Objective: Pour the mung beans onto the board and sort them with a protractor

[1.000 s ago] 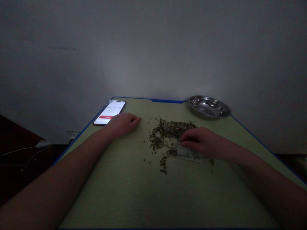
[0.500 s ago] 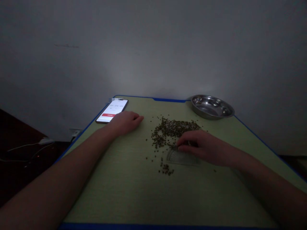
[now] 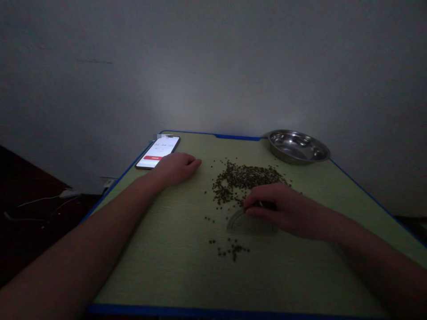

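My right hand (image 3: 271, 204) pinches a clear semicircular protractor (image 3: 238, 224) by its curved upper edge, thumb below and fingers above. The protractor lies low over the table, at the near side of a spread pile of small dark grains (image 3: 248, 177), whose exact kind I cannot make out. A small separate group of grains (image 3: 235, 251) lies nearer to me, below the protractor. My left hand (image 3: 176, 169) rests on the table with its fingers curled in and nothing visible in it. Its wrist side overlaps the lower right corner of a lit phone (image 3: 155, 151).
A shiny metal bowl (image 3: 296, 149) stands at the far right corner of the pale green table (image 3: 160, 262), which has a blue edge. A plain wall (image 3: 213, 66) rises behind. White cables (image 3: 50, 202) and a socket strip lie on the dark floor at left.
My right hand has drawn the protractor slightly toward me and to the left. The small separate group of grains has shifted nearer to me and spread out. My left hand stays in place.
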`<state>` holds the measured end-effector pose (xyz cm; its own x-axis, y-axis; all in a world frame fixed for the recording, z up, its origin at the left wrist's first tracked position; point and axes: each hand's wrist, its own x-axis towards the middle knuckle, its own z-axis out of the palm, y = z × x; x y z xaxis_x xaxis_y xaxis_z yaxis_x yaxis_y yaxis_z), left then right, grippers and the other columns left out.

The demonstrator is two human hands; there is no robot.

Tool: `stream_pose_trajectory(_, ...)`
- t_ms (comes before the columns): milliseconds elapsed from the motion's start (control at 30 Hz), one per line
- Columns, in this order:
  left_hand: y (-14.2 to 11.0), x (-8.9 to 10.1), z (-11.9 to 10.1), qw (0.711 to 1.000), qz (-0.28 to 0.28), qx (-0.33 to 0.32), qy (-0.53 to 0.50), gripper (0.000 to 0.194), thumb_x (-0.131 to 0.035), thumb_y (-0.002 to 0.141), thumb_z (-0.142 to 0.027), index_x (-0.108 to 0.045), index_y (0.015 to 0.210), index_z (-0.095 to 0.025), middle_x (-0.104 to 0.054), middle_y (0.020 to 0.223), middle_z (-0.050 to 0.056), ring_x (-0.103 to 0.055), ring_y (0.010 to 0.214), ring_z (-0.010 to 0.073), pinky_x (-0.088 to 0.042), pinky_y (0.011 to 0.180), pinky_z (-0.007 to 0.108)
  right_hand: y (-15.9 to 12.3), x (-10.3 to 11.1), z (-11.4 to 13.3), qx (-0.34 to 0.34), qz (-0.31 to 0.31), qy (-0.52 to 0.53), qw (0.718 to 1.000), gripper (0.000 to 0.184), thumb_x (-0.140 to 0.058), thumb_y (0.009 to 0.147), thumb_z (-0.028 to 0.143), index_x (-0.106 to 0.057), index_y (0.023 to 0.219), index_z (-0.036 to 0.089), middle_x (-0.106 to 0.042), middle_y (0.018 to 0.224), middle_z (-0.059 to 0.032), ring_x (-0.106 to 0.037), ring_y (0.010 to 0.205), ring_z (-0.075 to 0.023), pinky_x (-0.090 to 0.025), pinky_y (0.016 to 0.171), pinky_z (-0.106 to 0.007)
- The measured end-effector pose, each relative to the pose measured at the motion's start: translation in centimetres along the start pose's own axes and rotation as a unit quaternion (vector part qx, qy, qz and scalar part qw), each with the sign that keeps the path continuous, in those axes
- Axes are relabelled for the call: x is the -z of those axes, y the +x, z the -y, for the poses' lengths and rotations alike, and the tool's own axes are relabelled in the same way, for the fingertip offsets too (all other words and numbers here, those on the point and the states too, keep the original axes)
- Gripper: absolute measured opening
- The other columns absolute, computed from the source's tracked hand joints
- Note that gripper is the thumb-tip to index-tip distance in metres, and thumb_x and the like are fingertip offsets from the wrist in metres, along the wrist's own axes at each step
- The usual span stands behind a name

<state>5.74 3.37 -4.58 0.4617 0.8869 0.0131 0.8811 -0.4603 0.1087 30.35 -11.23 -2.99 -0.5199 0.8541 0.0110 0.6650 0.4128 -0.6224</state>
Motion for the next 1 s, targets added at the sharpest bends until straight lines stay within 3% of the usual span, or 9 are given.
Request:
stream_pose_trajectory(500,0.0,-0.1,-0.1,1.000,-0.001,0.001,0.000,0.051,-0.030,0.089,-0.053,-0.065,0.073,-0.019,-0.067,0.076,0.009,-0.056,0.065,0.0195,-0.034,0.058,0.031,-1.4,2.5,-1.8,-0.079,0.106,-0.007,0.991,0.024,-0.055,0.091,0.040,-0.069,0.085,0.021,-0.064,0.075,0.0003,-0.055,0.066,-0.0147,-0.041,0.057,-0.026)
stream_pose_trajectory(700,0.0,0.0,-0.1,1.000,0.002,0.001,0.000,0.052,-0.030,0.089,-0.054,-0.066,0.075,-0.019,-0.068,0.076,0.009,-0.057,0.066,0.0196,-0.034,0.058,0.030,-1.1,1.4,-1.1,-0.068,0.123,0.002,0.990,0.021,-0.057,0.089,0.035,-0.070,0.085,0.020,-0.064,0.072,0.0001,-0.055,0.064,-0.0142,-0.040,0.055,-0.025)
stream_pose_trajectory(867,0.0,0.0,-0.2,1.000,0.002,0.009,0.008,0.052,-0.030,0.089,-0.054,-0.068,0.078,-0.020,-0.068,0.076,0.009,-0.058,0.067,0.0202,-0.035,0.058,0.031,-0.7,0.4,-0.5,-0.065,0.092,-0.027,0.993,0.018,-0.057,0.089,0.032,-0.072,0.089,0.021,-0.067,0.074,-0.0009,-0.057,0.064,-0.0145,-0.041,0.056,-0.025)
stream_pose_trajectory(1000,0.0,0.0,-0.2,1.000,0.003,0.011,0.007,0.053,-0.029,0.088,-0.054,-0.068,0.079,-0.019,-0.067,0.074,0.009,-0.058,0.066,0.0216,-0.035,0.059,0.032,-0.9,0.2,-0.1,-0.042,0.117,-0.023,0.992,0.019,-0.058,0.090,0.034,-0.072,0.089,0.021,-0.069,0.080,-0.0024,-0.061,0.073,-0.0168,-0.043,0.061,-0.026)
